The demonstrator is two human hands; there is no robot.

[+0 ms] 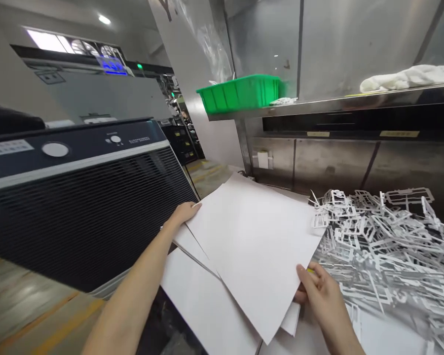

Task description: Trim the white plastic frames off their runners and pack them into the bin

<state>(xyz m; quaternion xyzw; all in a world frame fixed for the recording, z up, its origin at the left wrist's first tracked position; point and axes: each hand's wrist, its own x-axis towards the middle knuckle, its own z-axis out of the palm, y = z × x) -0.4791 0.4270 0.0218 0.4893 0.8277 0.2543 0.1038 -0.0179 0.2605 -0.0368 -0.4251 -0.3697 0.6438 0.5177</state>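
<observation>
A large white sheet [251, 241], paper or thin card, lies tilted between my hands over other white sheets [207, 296]. My left hand [184, 213] grips its left edge, with the thumb on top and the other fingers hidden beneath. At the sheet's right edge, my right hand [320, 286] pinches it between thumb and fingers. Something small and yellow shows by the right fingers; I cannot make out what it is. Right of my right hand spreads a heap of white plastic frames [377, 241].
A dark louvred machine [96, 212] stands close on the left. Above the work surface, a metal shelf [318, 104] carries a green bin [240, 94] and a white cloth [410, 78]. A metal panel [325, 158] closes off the back.
</observation>
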